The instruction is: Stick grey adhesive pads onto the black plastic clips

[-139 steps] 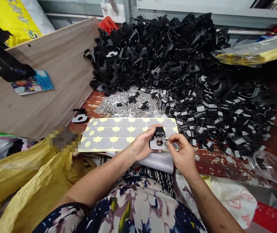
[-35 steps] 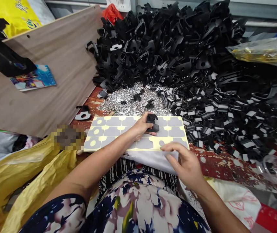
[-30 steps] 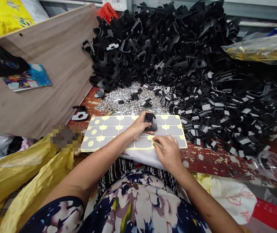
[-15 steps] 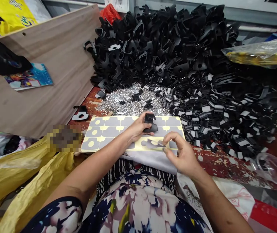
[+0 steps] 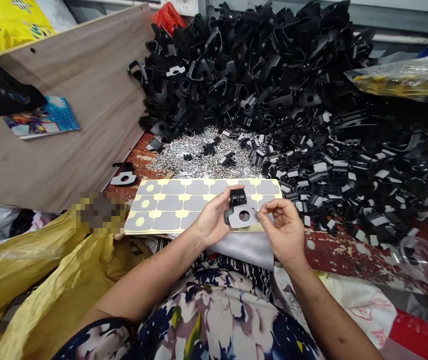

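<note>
My left hand (image 5: 211,220) grips a small black plastic part (image 5: 237,199) just above the near edge of a yellow backing sheet (image 5: 168,206) covered with grey die-cut pads. My right hand (image 5: 283,227) pinches one grey pad with a round hole (image 5: 244,217) and holds it against the flat face of the black part. Both hands hover over the sheet's right end, close to my lap.
A large heap of black plastic parts (image 5: 259,70) fills the back, smaller black clips with white labels (image 5: 349,175) spread to the right, and a pile of small metal pins (image 5: 202,157) lies behind the sheet. A wooden board (image 5: 67,110) leans left; a yellow bag (image 5: 37,280) is near left.
My right hand peeled a grey pad off the sheet and brought it up to the black part. My left hand lifted the part off the sheet and turned it toward me.
</note>
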The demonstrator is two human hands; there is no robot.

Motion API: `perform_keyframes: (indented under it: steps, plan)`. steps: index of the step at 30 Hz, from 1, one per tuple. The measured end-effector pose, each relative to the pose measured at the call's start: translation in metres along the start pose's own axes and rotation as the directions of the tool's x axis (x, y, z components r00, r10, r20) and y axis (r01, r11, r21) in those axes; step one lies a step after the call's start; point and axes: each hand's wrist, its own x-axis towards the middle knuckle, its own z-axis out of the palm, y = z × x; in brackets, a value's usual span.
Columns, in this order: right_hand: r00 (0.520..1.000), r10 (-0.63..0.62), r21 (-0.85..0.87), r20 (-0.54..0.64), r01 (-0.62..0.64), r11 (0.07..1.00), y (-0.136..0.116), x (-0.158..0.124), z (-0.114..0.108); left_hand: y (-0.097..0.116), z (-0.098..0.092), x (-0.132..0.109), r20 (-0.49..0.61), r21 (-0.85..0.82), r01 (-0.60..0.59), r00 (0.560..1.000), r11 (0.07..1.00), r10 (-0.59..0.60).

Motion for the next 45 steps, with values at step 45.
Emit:
perform_keyframes:
  steps: [45]
  plan:
    - [0.812,-0.551,-0.82,0.194,0.443,0.364,0.002,-0.003,0.009,-0.045,-0.015,0.016,-0.139,0.491,-0.466,0.792,0.736,0.594]
